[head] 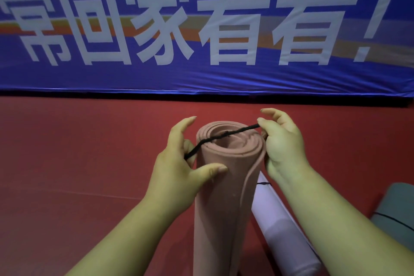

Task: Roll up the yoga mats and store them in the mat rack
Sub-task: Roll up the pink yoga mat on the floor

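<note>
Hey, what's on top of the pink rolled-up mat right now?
A black elastic band lies stretched across the top end of the pink mat, pinched by the left hand and right hand. Its ends are hidden inside both grips.

A second mat (pixel 280 219) lies right of the upright mat (pixel 215 208), a third mat (pixel 396 213) farther right.

Dusty pink mat (pixel 219 208) with a black cord (pixel 243 130) over its end; a pale lilac mat (pixel 271 215); a grey-green mat (pixel 396 206) crossed by a thin dark line; red floor (pixel 78 152); blue banner (pixel 201 77) with white characters and orange-tan stripes.
</note>
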The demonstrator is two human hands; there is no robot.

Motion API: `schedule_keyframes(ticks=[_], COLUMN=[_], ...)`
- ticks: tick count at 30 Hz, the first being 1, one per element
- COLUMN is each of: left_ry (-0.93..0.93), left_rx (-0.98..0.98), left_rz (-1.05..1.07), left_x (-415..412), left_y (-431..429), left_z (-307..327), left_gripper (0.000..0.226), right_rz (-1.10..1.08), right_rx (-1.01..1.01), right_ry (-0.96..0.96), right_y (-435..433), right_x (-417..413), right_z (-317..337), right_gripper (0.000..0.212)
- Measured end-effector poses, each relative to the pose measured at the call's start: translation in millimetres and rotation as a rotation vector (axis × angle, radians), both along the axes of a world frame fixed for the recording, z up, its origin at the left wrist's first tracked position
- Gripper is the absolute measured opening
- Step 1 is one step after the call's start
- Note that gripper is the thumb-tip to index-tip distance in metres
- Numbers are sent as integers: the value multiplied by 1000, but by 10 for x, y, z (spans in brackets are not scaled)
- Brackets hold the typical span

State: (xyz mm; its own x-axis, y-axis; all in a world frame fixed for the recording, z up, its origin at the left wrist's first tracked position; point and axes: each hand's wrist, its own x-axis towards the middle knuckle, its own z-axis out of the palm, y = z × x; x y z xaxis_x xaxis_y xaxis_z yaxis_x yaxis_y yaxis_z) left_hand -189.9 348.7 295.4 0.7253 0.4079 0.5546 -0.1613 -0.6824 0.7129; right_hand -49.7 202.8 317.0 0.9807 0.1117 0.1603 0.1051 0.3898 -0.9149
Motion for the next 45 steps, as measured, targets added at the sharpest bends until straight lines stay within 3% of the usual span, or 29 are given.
schedule_keyframes(ticks=[6, 11, 14, 18, 22, 28, 33, 36, 38, 40, 45], left_ry=[-19, -9, -47, -148, -173, 89, 88, 90, 103, 127, 183], left_rx=[-77, -100, -25, -50, -116, -183, -347, -390, -383, -355, -317], left_rz=[98, 77, 132, 230, 162, 25, 144, 147, 126, 123, 79], left_x=[227, 436, 571, 793, 852, 697, 610, 641, 678, 699, 755], left_y=[243, 548, 705, 991, 1332, 1500, 1505, 1487, 1487, 1484, 1457], left_z=[-111, -201, -334, -544, -932, -1793, -2114, -2131, -2126, -2113, -2178], left_gripper=[89, 86, 73, 63, 74, 128, 117, 126, 127, 127, 137], right_rz=[159, 150, 135, 184, 259, 371, 335, 276, 261, 302, 388], right_rx=[-3, -34, -60, -47, -48, -80, -320, -291, -258, -280, -340], right_ry=[-25, -50, -133, -160, -153, -74, 21, 139, 205, 164, 1], right_y=[177, 433, 670, 976, 1150, 1217, 1187, 1337, 1444, 1502, 1570], right_x=[-18, 96, 219, 378, 514, 631, 450, 416, 550, 656, 717], right_z=[-120, -204, -360, -769, -1222, -1848, -2673, -2862, -2799, -2742, -2610], right_gripper=[29, 25, 25, 38, 38, 52, 51, 37, 49, 55, 45])
